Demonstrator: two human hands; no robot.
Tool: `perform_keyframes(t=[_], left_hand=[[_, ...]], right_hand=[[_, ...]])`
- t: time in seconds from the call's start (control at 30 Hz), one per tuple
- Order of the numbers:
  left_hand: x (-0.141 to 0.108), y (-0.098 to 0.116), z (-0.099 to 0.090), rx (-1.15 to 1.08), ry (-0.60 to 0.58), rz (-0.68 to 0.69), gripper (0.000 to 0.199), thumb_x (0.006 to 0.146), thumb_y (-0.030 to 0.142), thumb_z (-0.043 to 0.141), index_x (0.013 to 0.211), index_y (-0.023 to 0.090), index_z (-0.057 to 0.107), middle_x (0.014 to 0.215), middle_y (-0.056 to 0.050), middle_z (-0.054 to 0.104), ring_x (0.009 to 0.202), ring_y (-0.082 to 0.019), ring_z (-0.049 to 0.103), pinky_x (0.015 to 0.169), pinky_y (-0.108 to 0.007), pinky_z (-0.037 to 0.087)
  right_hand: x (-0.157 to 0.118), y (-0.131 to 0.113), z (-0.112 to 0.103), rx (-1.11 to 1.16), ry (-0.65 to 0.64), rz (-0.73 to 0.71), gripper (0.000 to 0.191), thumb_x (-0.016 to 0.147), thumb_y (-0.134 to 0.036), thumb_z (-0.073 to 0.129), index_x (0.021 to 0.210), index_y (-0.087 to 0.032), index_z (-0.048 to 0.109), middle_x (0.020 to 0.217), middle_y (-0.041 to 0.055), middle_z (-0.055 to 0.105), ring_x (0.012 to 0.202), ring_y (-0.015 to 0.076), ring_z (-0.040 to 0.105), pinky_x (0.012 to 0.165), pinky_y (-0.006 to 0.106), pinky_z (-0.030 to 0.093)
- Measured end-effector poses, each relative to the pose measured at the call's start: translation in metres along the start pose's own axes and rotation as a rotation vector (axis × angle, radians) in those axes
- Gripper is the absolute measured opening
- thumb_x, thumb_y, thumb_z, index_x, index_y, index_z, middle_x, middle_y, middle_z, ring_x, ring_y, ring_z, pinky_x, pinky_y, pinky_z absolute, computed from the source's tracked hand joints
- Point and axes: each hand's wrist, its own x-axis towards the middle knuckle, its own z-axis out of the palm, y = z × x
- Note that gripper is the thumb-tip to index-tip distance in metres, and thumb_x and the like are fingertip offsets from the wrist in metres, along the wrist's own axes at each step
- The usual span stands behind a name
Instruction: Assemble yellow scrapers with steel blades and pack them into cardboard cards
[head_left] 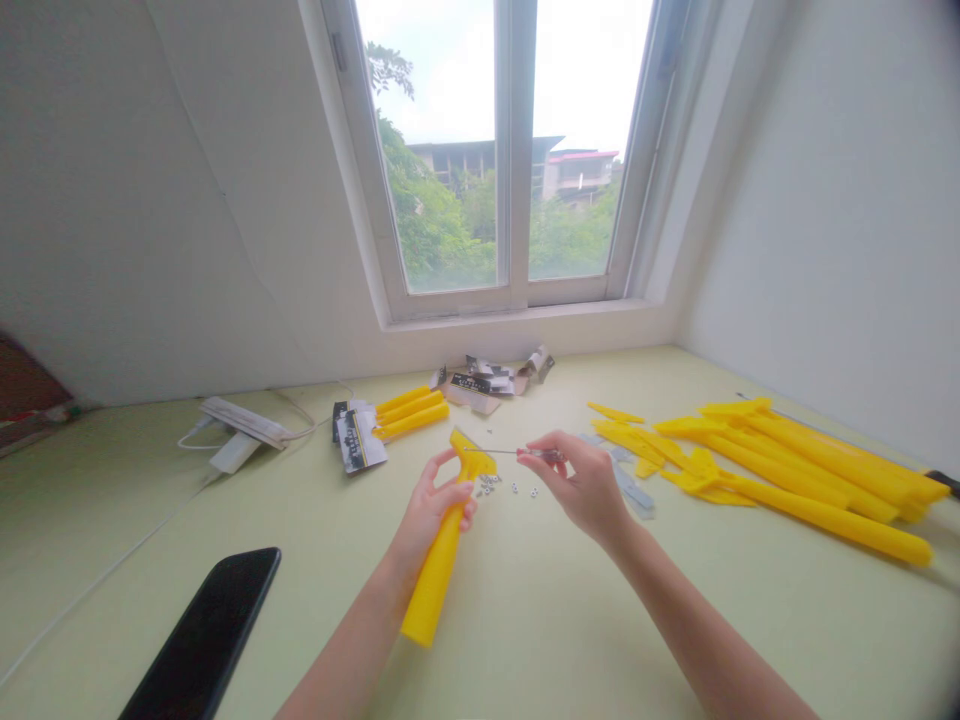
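Observation:
My left hand [435, 505] is wrapped round the neck of a yellow scraper-like tool [437, 578], whose wide head points up and whose thick handle slants down toward me. In my right hand [574, 475] a thin screwdriver [495, 451] is pinched by its handle, its shaft pointing left. The shaft's tip reaches the yellow head; whether it sits in a screw is too small to tell. Small screws and nuts [487, 487] lie on the table just behind and between my hands.
Yellow handles and head parts [795, 470] are piled at the right, beside grey flat blades [634, 490]. Packaged yellow tools [411, 415] and crumpled wrappers [480, 385] lie toward the window. A black phone [210, 630] and a white power strip [244, 422] are at the left.

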Motion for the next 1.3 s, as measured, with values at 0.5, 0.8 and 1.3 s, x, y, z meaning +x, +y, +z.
perform_keyframes(t=[0.5, 0.8, 1.3], left_hand=[[0.002, 0.000, -0.002, 0.034, 0.005, 0.010, 0.057, 0.063, 0.020, 0.062, 0.114, 0.021, 0.035, 0.066, 0.003, 0.055, 0.045, -0.006, 0.045, 0.044, -0.018, 0.030], [0.004, -0.002, -0.004, 0.009, 0.010, 0.010, 0.060, 0.062, 0.021, 0.064, 0.115, 0.021, 0.035, 0.068, 0.002, 0.056, 0.045, -0.006, 0.045, 0.043, -0.018, 0.031], [0.010, 0.001, -0.011, -0.038, 0.049, -0.004, 0.069, 0.056, 0.022, 0.068, 0.116, 0.024, 0.033, 0.069, 0.002, 0.056, 0.045, -0.006, 0.045, 0.042, -0.018, 0.030]], right_hand=[[0.000, 0.001, 0.002, -0.027, -0.012, 0.016, 0.021, 0.077, -0.038, 0.055, 0.072, -0.018, 0.060, 0.056, -0.0010, 0.059, 0.048, 0.0094, 0.051, 0.049, 0.021, 0.040], [0.000, 0.003, 0.004, 0.031, 0.013, 0.050, 0.020, 0.080, -0.037, 0.050, 0.080, -0.019, 0.060, 0.064, 0.0010, 0.064, 0.054, 0.0112, 0.056, 0.052, 0.021, 0.043], [-0.008, 0.063, 0.029, -0.583, -0.239, 0.332, 0.027, 0.080, -0.020, 0.041, 0.092, -0.022, 0.065, 0.089, 0.0060, 0.064, 0.088, 0.0198, 0.055, 0.072, 0.028, 0.038]])
